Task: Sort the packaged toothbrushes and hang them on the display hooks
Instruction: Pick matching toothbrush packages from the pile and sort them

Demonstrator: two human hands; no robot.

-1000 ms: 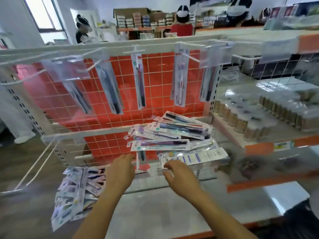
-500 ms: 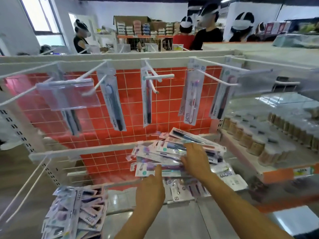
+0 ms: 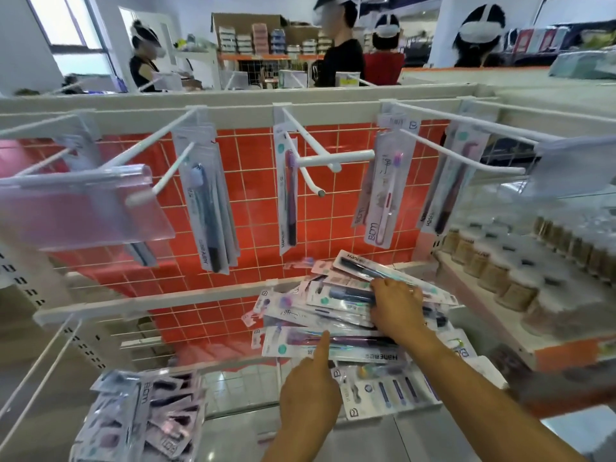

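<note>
A loose pile of packaged toothbrushes (image 3: 320, 300) lies on the wire shelf in front of the orange tiled back panel. My right hand (image 3: 396, 306) sits on top of the pile, thumb and bent fingers closed round a package with a dark brush (image 3: 350, 293). My left hand (image 3: 310, 395) reaches up from below, its straight index finger touching a package with a purple brush (image 3: 360, 343). White display hooks (image 3: 310, 155) stick out above. Packages hang on them at the left (image 3: 206, 208), middle (image 3: 288, 195) and right (image 3: 383, 198), (image 3: 446, 191).
More packages (image 3: 146, 418) hang in a bunch at the lower left. A clear label holder (image 3: 83, 205) juts out at the upper left. Rows of small jars (image 3: 500, 275) fill the shelf on the right. Several people stand behind the rack.
Both hands moved up and forward onto the pile. My right hand went from the pile's near edge onto its top, and my left index finger reached the purple brush package.
</note>
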